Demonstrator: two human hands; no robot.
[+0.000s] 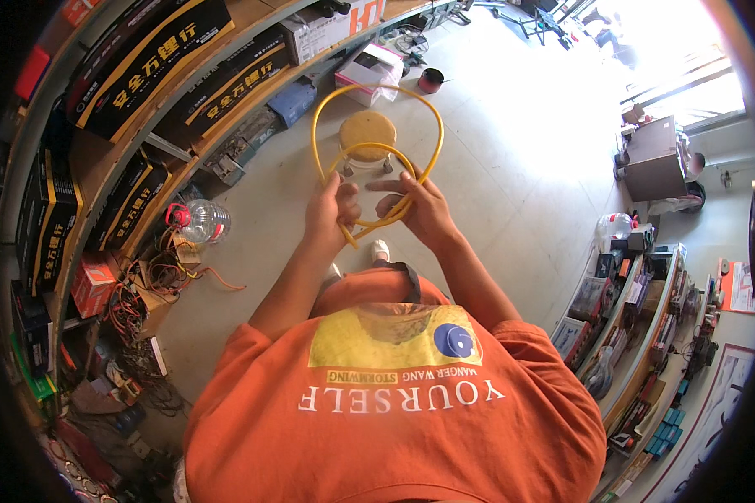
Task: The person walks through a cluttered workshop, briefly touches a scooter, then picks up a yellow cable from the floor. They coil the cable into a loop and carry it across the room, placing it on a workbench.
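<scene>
A: What sits at upper centre of the frame?

B: A yellow cable point(376, 117), smooth and round in section, bent into two loops. The larger loop arches upward in the frame; a smaller one lies inside it, and a short loose end points down toward the lower left.

A: And the hands?

B: The left hand point(330, 211) is curled shut on the strands at the bottom of the loops. The right hand point(419, 208) grips the same bundle just beside it, forefinger stretched out toward the left hand.

A: Room around it?

B: Bare grey concrete floor point(512, 151) spreads to the right. A round wooden stool point(367, 134) stands behind the loops, and shelves of black cartons point(143, 67) curve along the left edge.
</scene>
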